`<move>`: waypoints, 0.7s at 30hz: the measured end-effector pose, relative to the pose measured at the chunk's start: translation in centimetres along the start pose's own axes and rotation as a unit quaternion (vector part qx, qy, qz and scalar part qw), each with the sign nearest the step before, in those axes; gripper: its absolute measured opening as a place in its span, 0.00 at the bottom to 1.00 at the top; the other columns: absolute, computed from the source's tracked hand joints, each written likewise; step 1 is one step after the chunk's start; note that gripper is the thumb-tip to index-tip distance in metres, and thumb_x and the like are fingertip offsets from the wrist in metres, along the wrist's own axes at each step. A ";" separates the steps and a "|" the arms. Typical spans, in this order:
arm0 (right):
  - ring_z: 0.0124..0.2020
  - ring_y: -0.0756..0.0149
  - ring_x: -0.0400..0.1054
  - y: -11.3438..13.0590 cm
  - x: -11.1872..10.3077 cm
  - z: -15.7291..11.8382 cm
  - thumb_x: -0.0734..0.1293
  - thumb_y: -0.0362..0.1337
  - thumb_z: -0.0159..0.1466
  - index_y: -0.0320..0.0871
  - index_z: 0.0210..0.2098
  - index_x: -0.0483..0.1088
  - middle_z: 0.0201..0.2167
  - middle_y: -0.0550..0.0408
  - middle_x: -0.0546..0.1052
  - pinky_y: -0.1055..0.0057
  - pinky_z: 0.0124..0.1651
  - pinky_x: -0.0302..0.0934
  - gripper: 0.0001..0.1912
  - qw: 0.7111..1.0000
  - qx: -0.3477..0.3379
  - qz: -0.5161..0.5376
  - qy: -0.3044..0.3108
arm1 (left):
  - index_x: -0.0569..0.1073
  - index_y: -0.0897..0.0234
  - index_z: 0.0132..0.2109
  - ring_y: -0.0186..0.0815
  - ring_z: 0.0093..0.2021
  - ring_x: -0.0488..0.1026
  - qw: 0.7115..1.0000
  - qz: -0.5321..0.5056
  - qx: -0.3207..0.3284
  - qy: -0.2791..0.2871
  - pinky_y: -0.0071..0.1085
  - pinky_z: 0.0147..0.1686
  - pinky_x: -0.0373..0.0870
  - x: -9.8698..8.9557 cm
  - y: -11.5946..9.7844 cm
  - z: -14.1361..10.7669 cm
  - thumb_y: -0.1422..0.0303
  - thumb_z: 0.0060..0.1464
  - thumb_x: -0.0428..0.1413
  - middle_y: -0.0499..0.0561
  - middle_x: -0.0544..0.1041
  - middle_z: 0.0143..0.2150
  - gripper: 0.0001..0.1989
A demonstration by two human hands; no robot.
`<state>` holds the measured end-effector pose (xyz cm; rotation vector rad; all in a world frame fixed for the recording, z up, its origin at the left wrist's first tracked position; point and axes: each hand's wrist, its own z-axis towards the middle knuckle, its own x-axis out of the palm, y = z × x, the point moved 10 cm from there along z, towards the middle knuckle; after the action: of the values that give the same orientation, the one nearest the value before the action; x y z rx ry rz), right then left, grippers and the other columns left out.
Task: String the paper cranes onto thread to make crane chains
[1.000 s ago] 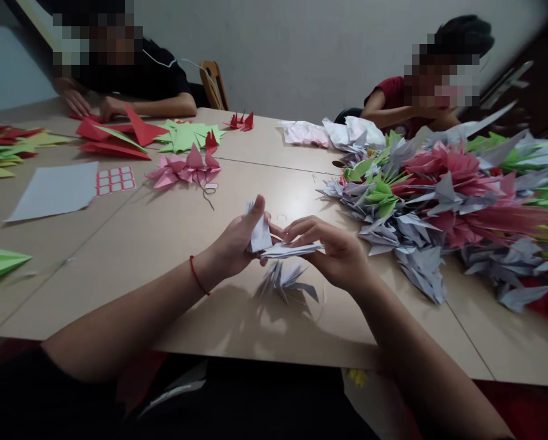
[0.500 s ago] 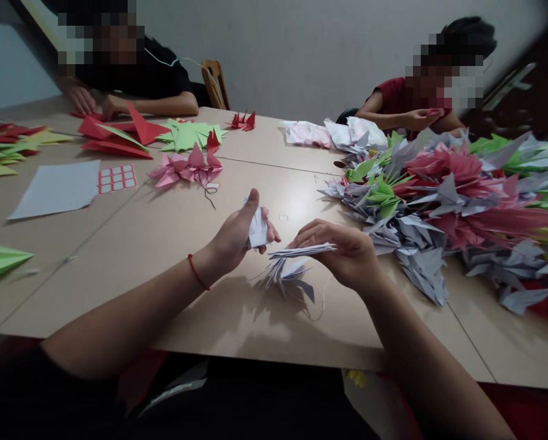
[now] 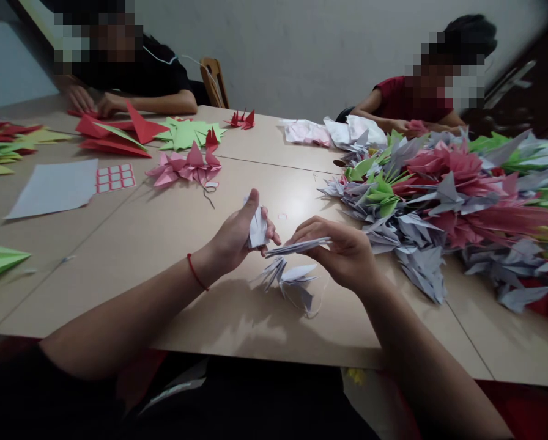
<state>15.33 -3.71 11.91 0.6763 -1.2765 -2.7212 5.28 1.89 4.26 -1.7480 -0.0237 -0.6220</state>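
Note:
My left hand (image 3: 237,238) is closed on a small bundle of white folded paper (image 3: 257,229), with its thumb pointing up. Between the thumb and fingers of my right hand (image 3: 342,247) lies a flat stack of folded white paper pieces (image 3: 296,247), held nearly level. Just below it are more white folded paper wings (image 3: 295,276), bunched like paper cranes. A thin pale string (image 3: 322,299) curves down beside them; whether these pieces join the held stack I cannot tell.
A large heap of folded paper cranes (image 3: 457,201) covers the table's right side. Pink cranes (image 3: 186,166), a white sheet (image 3: 51,188) and a red-bordered label sheet (image 3: 115,178) lie to the left. Two people sit across, one with hands on red paper (image 3: 82,113).
The stack in my right hand has tilted slightly and shifted a little left. The wings beneath have swung into a new position. My left hand keeps its hold.

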 end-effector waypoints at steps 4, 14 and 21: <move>0.44 0.61 0.64 -1.0 0.2 0.3 0.66 0.32 0.61 0.46 0.33 0.72 0.38 0.52 0.74 0.58 0.50 0.58 0.03 0.993 0.006 -0.115 -0.019 | 0.63 0.64 0.31 0.31 0.18 0.71 0.998 0.024 -0.015 0.052 0.23 0.14 0.66 1.5 0.8 -0.5 0.42 0.51 0.48 0.48 0.72 0.22 0.26; 0.49 0.56 0.58 -2.5 1.3 0.5 0.65 0.32 0.60 0.45 0.26 0.64 0.43 0.50 0.69 0.54 0.52 0.54 0.06 0.981 0.057 -0.181 -0.052 | 0.69 0.65 0.42 0.33 0.19 0.72 0.987 0.051 -0.021 0.149 0.24 0.12 0.66 4.0 2.2 -1.5 0.40 0.49 0.46 0.50 0.74 0.24 0.31; 0.47 0.61 0.64 -5.1 1.0 0.0 0.64 0.36 0.59 0.47 0.47 0.57 0.43 0.50 0.68 0.59 0.50 0.58 0.17 0.990 0.112 -0.044 -0.073 | 0.70 0.68 0.31 0.28 0.19 0.68 0.996 0.049 0.005 0.081 0.20 0.12 0.64 2.5 0.8 -1.2 0.61 0.46 0.63 0.46 0.70 0.21 0.15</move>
<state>15.10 -0.61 7.76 0.5721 -1.6426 -2.7681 7.20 -0.18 4.79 -1.6730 0.1698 -0.6881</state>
